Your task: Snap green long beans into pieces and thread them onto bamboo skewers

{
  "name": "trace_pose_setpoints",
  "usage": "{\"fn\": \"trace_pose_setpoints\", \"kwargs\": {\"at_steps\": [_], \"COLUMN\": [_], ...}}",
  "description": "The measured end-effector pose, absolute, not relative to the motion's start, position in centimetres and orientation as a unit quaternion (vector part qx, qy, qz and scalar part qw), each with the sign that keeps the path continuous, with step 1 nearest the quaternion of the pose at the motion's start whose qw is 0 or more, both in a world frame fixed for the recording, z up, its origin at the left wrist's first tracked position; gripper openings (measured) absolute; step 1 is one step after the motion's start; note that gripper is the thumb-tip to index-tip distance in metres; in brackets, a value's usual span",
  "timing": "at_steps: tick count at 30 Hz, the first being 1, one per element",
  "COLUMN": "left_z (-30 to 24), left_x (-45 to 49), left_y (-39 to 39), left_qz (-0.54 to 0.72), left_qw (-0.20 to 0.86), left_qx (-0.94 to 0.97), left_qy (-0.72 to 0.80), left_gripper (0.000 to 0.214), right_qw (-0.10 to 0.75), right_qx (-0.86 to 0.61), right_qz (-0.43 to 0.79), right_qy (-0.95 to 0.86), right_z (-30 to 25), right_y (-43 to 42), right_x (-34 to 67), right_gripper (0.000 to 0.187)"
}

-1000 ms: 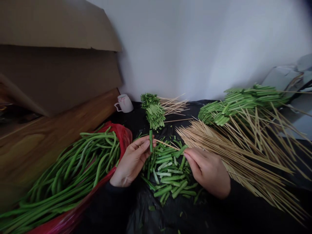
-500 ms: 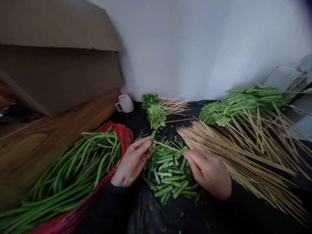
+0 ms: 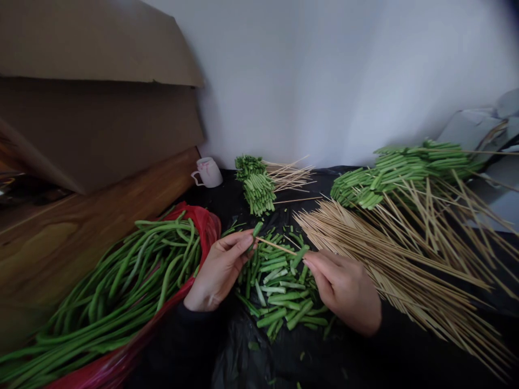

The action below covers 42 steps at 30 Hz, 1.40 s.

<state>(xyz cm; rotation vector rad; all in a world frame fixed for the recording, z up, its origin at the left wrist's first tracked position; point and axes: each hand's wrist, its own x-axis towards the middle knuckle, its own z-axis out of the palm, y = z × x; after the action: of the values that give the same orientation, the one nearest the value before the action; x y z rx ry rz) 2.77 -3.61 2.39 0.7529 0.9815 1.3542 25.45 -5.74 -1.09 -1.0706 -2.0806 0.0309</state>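
Note:
Between thumb and fingers, my left hand (image 3: 221, 267) pinches a short piece of green bean (image 3: 257, 229). The tip of a thin bamboo skewer (image 3: 278, 246) meets that piece; whether it has pierced it I cannot tell. My right hand (image 3: 344, 289) is closed on the skewer, close beside another bean piece (image 3: 299, 258) that sits across the stick at the fingertips. Below both hands lies a loose heap of cut bean pieces (image 3: 286, 297) on black plastic sheeting (image 3: 243, 351).
Long whole beans (image 3: 133, 275) fill a red plastic bag (image 3: 208, 224) at left. Bamboo skewers (image 3: 389, 259) lie spread at right. Stacks of skewered beans (image 3: 259, 192) (image 3: 405, 170) stand toward the wall. A white mug (image 3: 210, 173) and cardboard box (image 3: 101, 119) are at back left.
My right hand has shifted slightly left and down with the skewer. The bean piece in my left hand has tilted and sits a little further right.

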Motion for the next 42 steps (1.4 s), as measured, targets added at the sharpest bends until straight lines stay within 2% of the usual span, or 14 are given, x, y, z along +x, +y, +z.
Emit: {"fn": "trace_pose_setpoints", "kwargs": {"at_steps": [4,8,18,42], "left_z": [2.22,2.32,2.39,2.37], "left_x": [3.12,3.20,2.85,3.42], "left_y": [-3.78,-3.85,-3.76,-4.13], "left_qz": [0.604,0.603,0.583,0.567], "left_qw": [0.558,0.578,0.599,0.607], "left_qx": [0.344,0.328,0.344,0.345], "left_qy": [0.453,0.440,0.428,0.437], "left_gripper": [0.022,0.026,0.019,0.020], "right_qw": [0.396,0.401,0.409,0.415], "right_qx": [-0.424,-0.422,-0.417,-0.427], "right_qz": [0.033,0.044,0.044,0.083], "right_qy": [-0.814,-0.812,-0.810,-0.799], "right_z": [-1.34,-1.28,-1.24,-1.42], "right_y": [-5.80,-5.83,-6.12,-6.49], "right_x": [25.27,25.15,24.99,24.73], "right_gripper": [0.025,0.026,0.023,0.025]}}
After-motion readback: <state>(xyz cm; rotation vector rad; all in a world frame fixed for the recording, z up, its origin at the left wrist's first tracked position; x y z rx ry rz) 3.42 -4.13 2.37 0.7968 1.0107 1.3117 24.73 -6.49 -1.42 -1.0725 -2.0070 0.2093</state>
